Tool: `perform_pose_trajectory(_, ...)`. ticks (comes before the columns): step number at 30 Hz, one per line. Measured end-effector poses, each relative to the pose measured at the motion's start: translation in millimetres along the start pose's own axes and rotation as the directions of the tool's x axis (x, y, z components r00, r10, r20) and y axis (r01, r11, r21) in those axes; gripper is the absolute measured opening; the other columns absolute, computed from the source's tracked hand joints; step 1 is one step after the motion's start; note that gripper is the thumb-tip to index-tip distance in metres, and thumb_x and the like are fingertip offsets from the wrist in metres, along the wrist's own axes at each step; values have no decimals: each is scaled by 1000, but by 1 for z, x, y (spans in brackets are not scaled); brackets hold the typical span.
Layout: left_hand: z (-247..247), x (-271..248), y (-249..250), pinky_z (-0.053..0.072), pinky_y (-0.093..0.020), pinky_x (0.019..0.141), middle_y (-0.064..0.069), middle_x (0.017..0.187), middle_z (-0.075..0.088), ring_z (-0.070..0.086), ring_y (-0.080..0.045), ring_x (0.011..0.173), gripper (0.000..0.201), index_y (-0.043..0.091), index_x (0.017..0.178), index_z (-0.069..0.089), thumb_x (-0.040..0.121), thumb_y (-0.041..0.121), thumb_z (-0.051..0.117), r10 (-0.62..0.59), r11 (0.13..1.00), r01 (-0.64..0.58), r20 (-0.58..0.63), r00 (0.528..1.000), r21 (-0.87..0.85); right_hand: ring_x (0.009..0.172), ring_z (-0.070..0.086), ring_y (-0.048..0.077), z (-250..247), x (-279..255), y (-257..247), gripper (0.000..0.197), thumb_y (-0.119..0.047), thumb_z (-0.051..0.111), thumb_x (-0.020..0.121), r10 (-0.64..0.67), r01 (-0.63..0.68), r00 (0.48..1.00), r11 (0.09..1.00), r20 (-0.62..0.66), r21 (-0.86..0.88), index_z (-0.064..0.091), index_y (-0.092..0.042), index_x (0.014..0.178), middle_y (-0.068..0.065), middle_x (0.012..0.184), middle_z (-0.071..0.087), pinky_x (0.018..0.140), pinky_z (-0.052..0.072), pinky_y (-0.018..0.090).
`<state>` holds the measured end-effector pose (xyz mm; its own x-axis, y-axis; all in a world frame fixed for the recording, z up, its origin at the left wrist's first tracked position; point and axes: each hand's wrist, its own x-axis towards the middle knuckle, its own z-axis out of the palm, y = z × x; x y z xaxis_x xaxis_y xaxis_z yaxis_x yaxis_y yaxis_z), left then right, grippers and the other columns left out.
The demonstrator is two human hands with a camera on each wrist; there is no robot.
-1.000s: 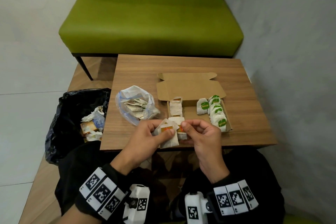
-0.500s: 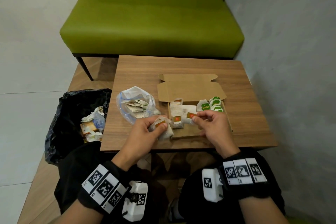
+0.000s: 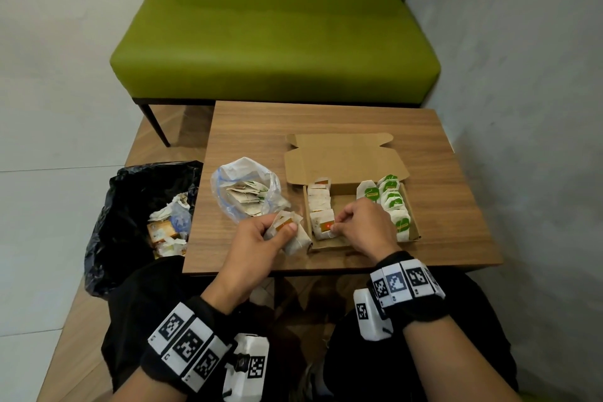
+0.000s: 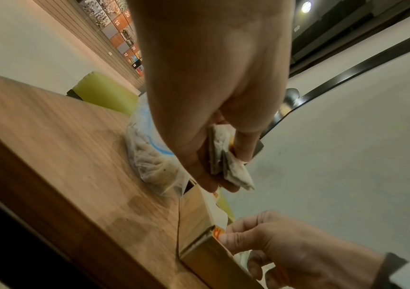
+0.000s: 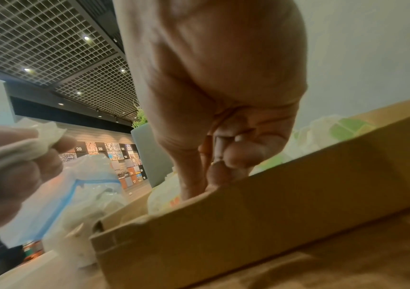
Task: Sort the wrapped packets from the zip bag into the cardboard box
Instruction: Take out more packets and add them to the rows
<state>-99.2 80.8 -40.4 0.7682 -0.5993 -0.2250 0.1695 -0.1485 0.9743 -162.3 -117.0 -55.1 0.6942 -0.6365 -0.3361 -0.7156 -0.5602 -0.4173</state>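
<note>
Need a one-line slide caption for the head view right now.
Right hand sets an orange-labelled white packet into the brown cardboard box; left hand holds more packets.

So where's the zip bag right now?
In the head view, the zip bag lies on the table, left of the box and just beyond the left hand.

A small rectangular table with a brown wood-grain top [image 3: 326, 127] carries two things directly. An open, shallow brown cardboard box [image 3: 414, 232] sits toward its near right, the lid flap [image 3: 342, 160] folded back flat on the wood. Just beside it on the left lies a crumpled clear plastic zip bag with a blue seal line [image 3: 228, 179], holding pale paper packets.
</note>
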Motion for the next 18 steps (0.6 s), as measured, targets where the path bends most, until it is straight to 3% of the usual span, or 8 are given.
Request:
perform_pose_trajectory(4,2,2,-2,56,-48,88,-9,91,76,71,-26,91,14,13,94,76,94,16,63,-18,1000,17,-27,999,-20,87,64,15,7,4,-4,16,-39,84,75,0,0,1000,1000,7,-7,72,-30,70,-10,84,71,74,52,31)
perform_pose_trajectory(7,8,1,-4,53,-53,92,-12,94,76,68,-37,99,14,10,95,76,95,15,62,-37,998,35,-39,999,-52,89,64,18,9,4,-6,19,-40,85,72,0,0,1000,1000,13,-21,71,-29,66,-8,84,71,79,56,37)
perform_pose_trajectory(9,14,-1,-3,56,-47,90,-10,95,76,69,-32,99,14,8,99,75,95,13,62,-45,996,43,-32,998,-83,87,65,17,3,0,-5,16,-35,86,73,-5,5,1000,1000,24,-3,72,-26,70,-7,85,71,78,55,35)
perform_pose_trajectory(11,20,-3,-1,57,-31,79,-7,96,77,72,-20,92,15,5,104,73,94,9,62,-42,993,40,-16,999,-108,83,66,15,-7,-4,-1,13,-30,84,77,-22,23,1000,997,-3,68,72,-25,78,-5,86,71,78,56,35)
perform_pose_trajectory(14,28,-1,-4,50,-15,65,-4,91,77,70,-6,78,18,5,108,69,91,4,64,-19,990,14,-34,999,-137,63,64,12,-22,-20,2,9,-30,78,83,-87,90,996,901,-27,425,73,-23,83,1,79,73,57,56,33)
perform_pose_trajectory(16,31,-1,-6,50,-15,62,-6,91,76,70,-7,77,20,5,109,68,89,3,66,-23,987,13,-60,998,-162,54,60,14,-26,-35,-2,9,-27,77,85,-161,68,982,785,96,616,75,-19,87,7,79,73,46,51,29)
perform_pose_trajectory(18,33,1,-8,53,-23,65,-9,96,76,71,-17,83,24,6,110,67,87,7,70,-24,988,13,-69,997,-151,52,59,15,-22,-44,-3,9,-21,77,85,-226,59,959,753,174,655,74,-16,91,7,76,72,45,50,28)
